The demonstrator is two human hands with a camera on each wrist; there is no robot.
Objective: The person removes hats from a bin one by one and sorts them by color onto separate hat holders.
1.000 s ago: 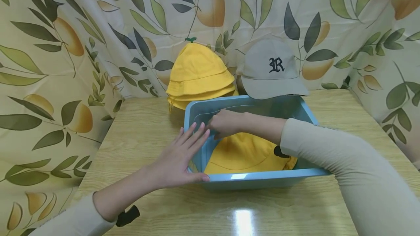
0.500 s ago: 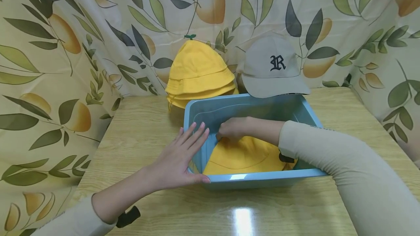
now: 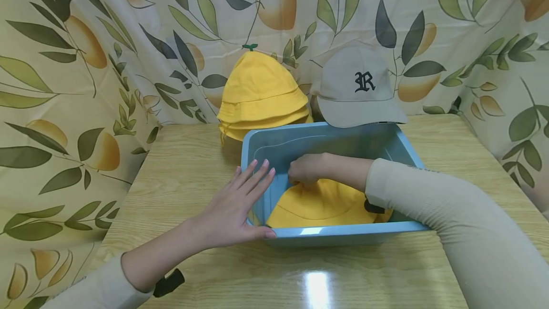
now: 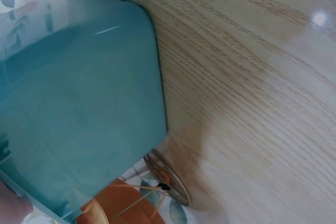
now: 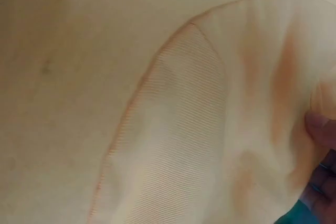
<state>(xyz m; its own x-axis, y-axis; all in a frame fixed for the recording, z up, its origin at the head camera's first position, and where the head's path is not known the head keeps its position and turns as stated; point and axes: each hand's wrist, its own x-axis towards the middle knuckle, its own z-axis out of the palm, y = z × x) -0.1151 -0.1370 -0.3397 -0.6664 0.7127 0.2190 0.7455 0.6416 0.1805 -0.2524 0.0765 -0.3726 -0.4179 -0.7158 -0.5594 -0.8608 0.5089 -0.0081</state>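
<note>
A yellow bucket hat lies inside a blue plastic bin. My right hand reaches into the bin and pinches the top of that hat. In the right wrist view the thumb presses on the hat's cloth, with other fingers partly visible below it. My left hand rests on the bin's near left corner, fingers straight and spread, thumb along the front rim. The left wrist view shows the bin's outer wall and a bit of that hand at the lower left edge.
Behind the bin stand several stacked yellow bucket hats, topped by a green sprout. A grey cap with a black letter R sits to their right, close behind the rim. Leaf-patterned cloth hangs around the wooden table.
My right hand has moved down and slightly right inside the bin, from above the hat onto its top, and now pinches it. The left hand stays on the corner.
</note>
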